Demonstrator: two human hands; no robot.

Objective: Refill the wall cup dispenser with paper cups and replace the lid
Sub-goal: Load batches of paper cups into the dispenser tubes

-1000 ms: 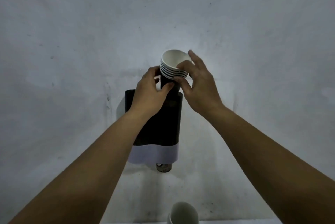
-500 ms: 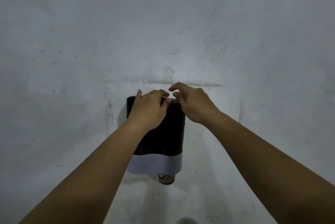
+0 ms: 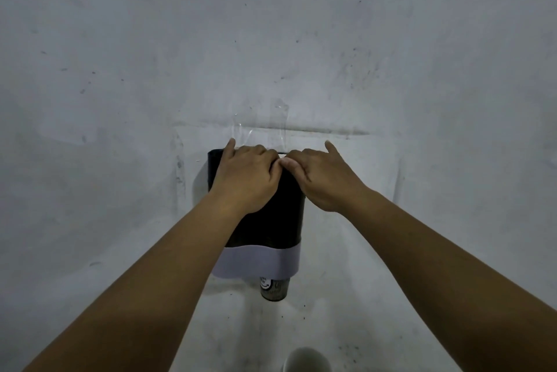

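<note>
Two hands: both at the top edge of the wall cup dispenser (image 3: 271, 215), touching each other at its middle.
Left hand (image 3: 247, 175): fingers curled over the top edge toward its left corner, one finger straight against the wall (image 3: 120, 40); what it clasps, if anything, cannot be told.
Right hand (image 3: 322, 178): fingers bent over the top edge toward its right corner, one finger raised; its hold likewise cannot be told.
Likely purpose: pressing the load down or seating something on the opening, judged from the knuckles bearing downward.
Dispenser: black body fixed to the wall, pale band (image 3: 259, 261) round its lower edge.
Paper cup (image 3: 274, 288): dark, printed, protruding below the bottom edge, so cups sit inside.
Lid: not identifiable; possibly under the hands, possibly elsewhere.
Top opening: hidden by both hands.
Clear film (image 3: 262, 127): faint glint on the wall just above the hands; nature unclear.
White cup (image 3: 307, 361): cut off at the frame's bottom edge.
</note>
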